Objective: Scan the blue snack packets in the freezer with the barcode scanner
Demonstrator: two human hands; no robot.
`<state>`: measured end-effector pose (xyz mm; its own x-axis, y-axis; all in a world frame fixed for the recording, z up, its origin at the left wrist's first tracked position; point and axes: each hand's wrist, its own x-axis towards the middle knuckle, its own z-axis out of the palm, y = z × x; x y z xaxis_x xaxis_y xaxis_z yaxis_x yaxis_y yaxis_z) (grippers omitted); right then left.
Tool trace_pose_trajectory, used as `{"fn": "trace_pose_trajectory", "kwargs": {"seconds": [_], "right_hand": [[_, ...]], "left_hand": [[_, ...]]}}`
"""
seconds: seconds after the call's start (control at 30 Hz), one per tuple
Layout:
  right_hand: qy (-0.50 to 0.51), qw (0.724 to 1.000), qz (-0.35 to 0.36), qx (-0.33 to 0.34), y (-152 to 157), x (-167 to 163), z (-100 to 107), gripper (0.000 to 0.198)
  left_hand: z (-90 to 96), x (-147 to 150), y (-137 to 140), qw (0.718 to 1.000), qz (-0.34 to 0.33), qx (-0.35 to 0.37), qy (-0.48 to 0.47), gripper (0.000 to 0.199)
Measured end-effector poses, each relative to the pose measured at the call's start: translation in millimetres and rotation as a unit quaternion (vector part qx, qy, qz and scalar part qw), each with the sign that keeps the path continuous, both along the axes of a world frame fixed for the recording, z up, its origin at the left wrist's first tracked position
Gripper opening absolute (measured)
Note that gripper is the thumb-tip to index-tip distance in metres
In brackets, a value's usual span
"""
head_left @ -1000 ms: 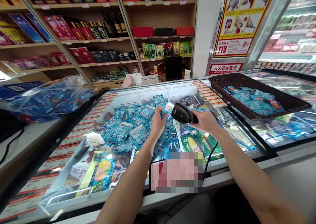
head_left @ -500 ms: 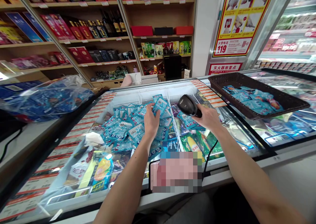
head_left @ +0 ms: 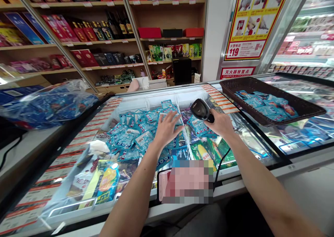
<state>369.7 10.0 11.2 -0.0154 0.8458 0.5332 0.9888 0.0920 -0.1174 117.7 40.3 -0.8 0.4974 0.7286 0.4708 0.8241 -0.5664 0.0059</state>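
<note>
My right hand (head_left: 221, 125) grips a black barcode scanner (head_left: 199, 109) by its handle, its head tilted up and to the left; a black cable hangs below the wrist. My left hand (head_left: 168, 127) is spread palm down above a pile of small blue packets (head_left: 127, 137), several with barcode labels facing up. Whether its fingertips touch the packets I cannot tell. The pile rests on the glass top of a chest freezer (head_left: 146, 97). Beneath the scanner, more blue packets (head_left: 197, 125) lie right of a white wire divider.
A brown woven basket (head_left: 250, 82) with blue packets stands at the right. At the left lies a clear plastic bag (head_left: 60, 104) of blue packets. A phone (head_left: 164, 184), partly blurred out, lies at the front edge. Stocked shelves (head_left: 167, 38) line the back.
My left hand has let go of a blue packet; its fingers have spread and moved slightly right. The scanner in my right hand has shifted a little to the right.
</note>
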Motion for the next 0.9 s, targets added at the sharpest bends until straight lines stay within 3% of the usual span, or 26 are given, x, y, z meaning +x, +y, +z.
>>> {"fn": "trace_pose_trajectory", "kwargs": {"seconds": [0.13, 0.47, 0.67, 0.8, 0.9], "right_hand": [[0.005, 1.0, 0.0, -0.005, 0.1, 0.0, 0.6, 0.038], [0.011, 1.0, -0.008, -0.012, 1.7, 1.6, -0.9, 0.042], [0.008, 1.0, -0.007, -0.004, 1.6, 1.6, -1.3, 0.041], [0.007, 1.0, -0.011, -0.004, 1.6, 0.8, -0.8, 0.041], [0.005, 1.0, -0.016, -0.009, 1.6, 0.1, -0.1, 0.039]], "left_hand": [[-12.7, 4.2, 1.3, 0.993, -0.077, -0.053, 0.07, 0.049], [-16.4, -18.0, 22.8, 0.994, -0.082, -0.077, -0.006, 0.032], [-5.0, -5.6, 18.2, 0.994, -0.068, -0.074, -0.051, 0.031], [8.2, 13.8, 7.6, 0.972, -0.097, -0.169, -0.133, 0.032], [9.3, 25.6, 0.4, 0.957, -0.071, -0.254, -0.117, 0.036]]}}
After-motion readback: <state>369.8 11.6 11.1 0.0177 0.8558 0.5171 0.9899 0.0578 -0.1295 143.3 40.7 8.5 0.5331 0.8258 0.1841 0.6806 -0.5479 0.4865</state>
